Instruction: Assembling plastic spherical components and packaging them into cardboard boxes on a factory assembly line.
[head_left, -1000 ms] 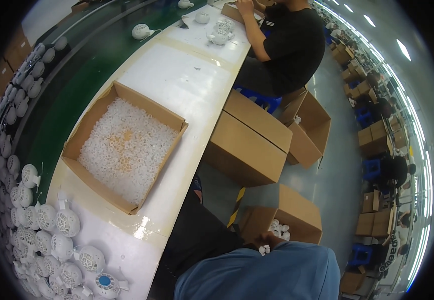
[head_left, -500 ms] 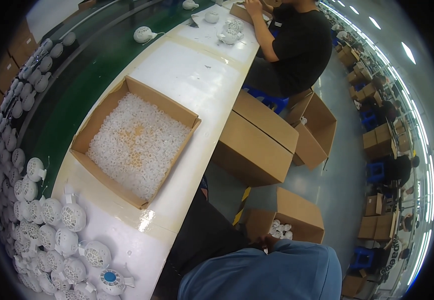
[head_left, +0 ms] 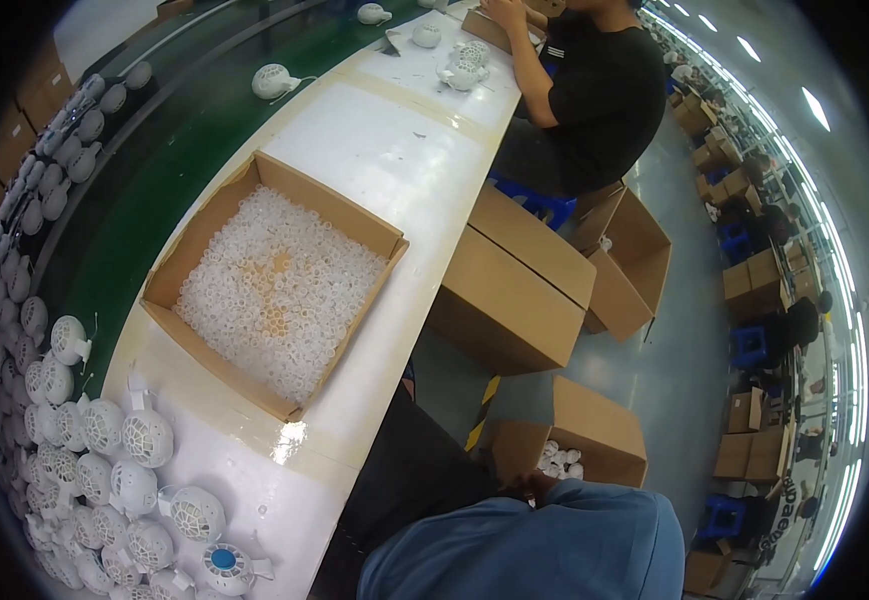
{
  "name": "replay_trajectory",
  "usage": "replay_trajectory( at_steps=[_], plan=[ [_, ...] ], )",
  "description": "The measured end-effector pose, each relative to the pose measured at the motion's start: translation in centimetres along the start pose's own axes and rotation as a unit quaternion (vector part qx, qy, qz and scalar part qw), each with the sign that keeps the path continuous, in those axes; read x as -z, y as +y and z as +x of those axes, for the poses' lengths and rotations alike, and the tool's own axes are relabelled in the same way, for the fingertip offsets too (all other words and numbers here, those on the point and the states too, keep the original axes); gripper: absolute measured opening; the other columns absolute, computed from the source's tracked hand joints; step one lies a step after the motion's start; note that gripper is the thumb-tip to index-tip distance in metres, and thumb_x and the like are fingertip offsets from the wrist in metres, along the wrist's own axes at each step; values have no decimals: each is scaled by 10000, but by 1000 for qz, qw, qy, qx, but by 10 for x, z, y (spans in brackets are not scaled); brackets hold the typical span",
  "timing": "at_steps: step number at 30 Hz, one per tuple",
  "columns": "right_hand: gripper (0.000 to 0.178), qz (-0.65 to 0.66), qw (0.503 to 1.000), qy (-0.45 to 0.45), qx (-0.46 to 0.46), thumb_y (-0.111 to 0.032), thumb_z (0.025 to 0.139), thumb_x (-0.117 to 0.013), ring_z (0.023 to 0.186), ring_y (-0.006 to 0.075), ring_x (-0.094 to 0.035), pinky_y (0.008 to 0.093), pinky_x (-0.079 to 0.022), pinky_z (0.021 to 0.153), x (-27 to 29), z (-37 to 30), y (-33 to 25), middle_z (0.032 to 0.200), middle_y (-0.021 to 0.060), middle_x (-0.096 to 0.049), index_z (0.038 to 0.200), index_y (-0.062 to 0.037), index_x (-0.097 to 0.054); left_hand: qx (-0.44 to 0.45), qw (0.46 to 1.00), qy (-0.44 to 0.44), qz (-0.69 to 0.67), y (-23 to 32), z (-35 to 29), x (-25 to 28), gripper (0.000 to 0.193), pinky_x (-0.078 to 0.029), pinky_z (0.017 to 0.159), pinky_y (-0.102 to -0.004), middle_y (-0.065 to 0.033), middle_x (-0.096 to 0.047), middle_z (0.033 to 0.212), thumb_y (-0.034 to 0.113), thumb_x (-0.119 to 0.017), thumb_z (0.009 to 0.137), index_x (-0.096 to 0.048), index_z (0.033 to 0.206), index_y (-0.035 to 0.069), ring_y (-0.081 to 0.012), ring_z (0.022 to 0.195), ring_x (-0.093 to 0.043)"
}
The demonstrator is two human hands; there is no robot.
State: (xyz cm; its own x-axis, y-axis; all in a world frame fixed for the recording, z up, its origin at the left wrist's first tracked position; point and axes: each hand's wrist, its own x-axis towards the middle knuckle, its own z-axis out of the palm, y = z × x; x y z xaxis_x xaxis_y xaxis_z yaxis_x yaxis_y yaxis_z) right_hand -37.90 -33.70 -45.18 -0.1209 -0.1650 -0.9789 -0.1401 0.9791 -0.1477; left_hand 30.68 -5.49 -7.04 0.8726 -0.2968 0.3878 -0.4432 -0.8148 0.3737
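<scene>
Right hand, mostly hidden, is beside an open brown cardboard box of white rounded parts, near right; can't tell grip. Left hand out of view.

Your fit today: dusty blue top, black trousers
So your top is a muted, slightly greyish blue, looks like soft fabric and kinda roomy, with gentle creases plus a curved seam or fold line near the right edge. Your trousers are dark enough that most of the detail gets lost tbh.
</scene>
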Motion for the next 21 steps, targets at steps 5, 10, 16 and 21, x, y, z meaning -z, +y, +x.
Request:
replay_trajectory(
  at_steps=[5, 10, 16, 21],
  plan=[
    [265, -17, 1000, -17, -6, -195, 675, -641, 452, 123, -426, 293, -346, 428, 40, 40, 35, 785, 23, -675, 915, -107, -710, -153, 967, 14, -203, -38, 21, -37, 685, -424, 936, -499, -332, -473, 1200, 490, -272, 1011, -370, 1298, -124, -408, 1065, -511],
    [122, 43, 998, -42, 21, -140, 751, -674, 614, 285, -627, 441, -505, 520, 5, 23, 17, 796, 114, -678, 836, -57, -700, -162, 974, 28, -153, 0, 4, -1, 715, -430, 923, -499, -328, -476, 1194, 522, -259, 1002, -368, 1303, -118, -403, 1055, -515],
    [313, -187, 954, 223, 70, -262, 718, -652, 746, 368, -674, 472, -534, 643, 3, 58, 64, 861, 195, -693, 889, -5, -705, -19, 1000, -14, -3, 5, 2, -6, 714, -433, 916, -499, -321, -483, 1192, 521, -247, 1004, -366, 1305, -115, -399, 1053, -517],
    [477, -347, 903, 216, 130, -361, 691, -628, 885, 391, -677, 451, -527, 771, -27, 10, 36, 923, 261, -680, 952, 33, -690, -27, 1000, -12, -10, -16, -3, -6, 686, -426, 939, -499, -333, -473, 1226, 476, -265, 1015, -341, 1324, -131, -403, 1077, -512]
  ],
)
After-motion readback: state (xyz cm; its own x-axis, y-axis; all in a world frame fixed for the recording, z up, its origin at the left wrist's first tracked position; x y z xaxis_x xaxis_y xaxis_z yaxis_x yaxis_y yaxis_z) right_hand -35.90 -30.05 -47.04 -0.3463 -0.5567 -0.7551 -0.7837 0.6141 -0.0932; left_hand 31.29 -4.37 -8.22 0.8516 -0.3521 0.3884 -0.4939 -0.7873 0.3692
